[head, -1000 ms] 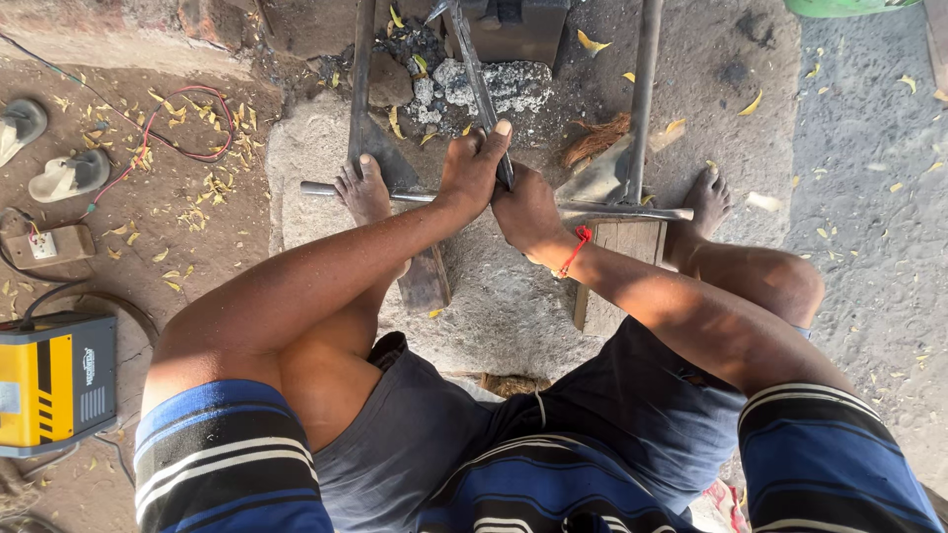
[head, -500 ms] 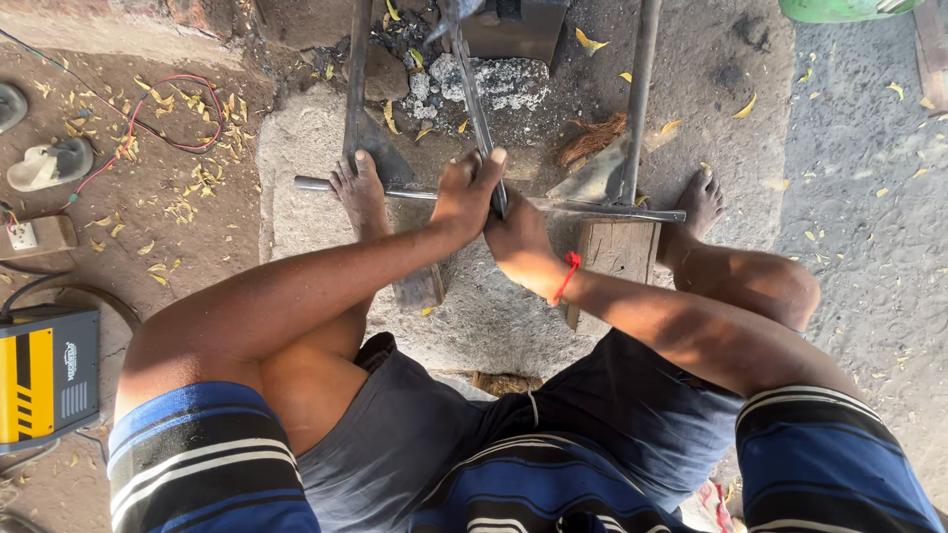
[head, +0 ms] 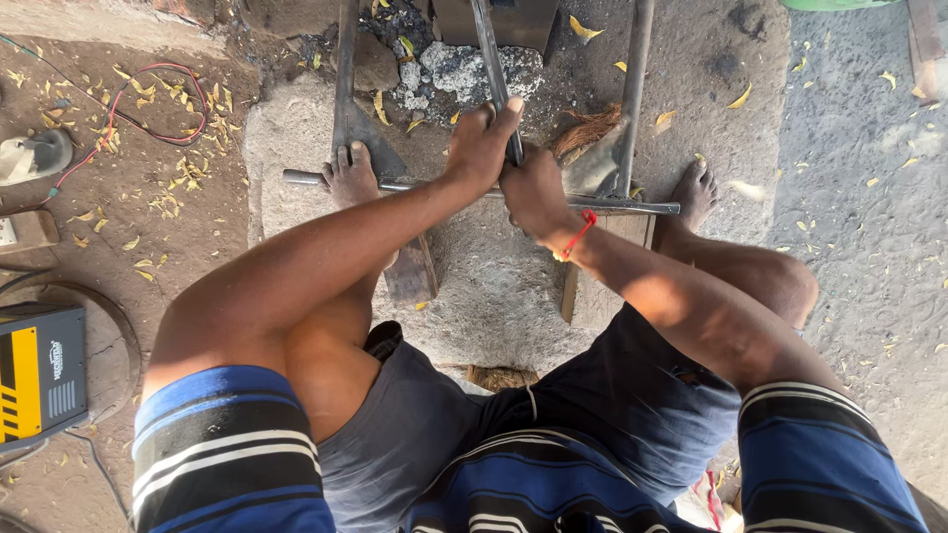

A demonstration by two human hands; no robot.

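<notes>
Both hands, left hand and right hand, grip one metal bar (fingers closed).

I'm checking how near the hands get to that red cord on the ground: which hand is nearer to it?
Left. The left hand grips the metal bars well right of the red cord; the right hand, beside it, lies farther right.

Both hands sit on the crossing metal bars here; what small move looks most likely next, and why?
Probably a small squaring nudge of the upright flat bar against the horizontal rod. The left hand grips the bar where they cross, the right hand presses the rod beside it, and the left foot pins the rod's far end.
</notes>
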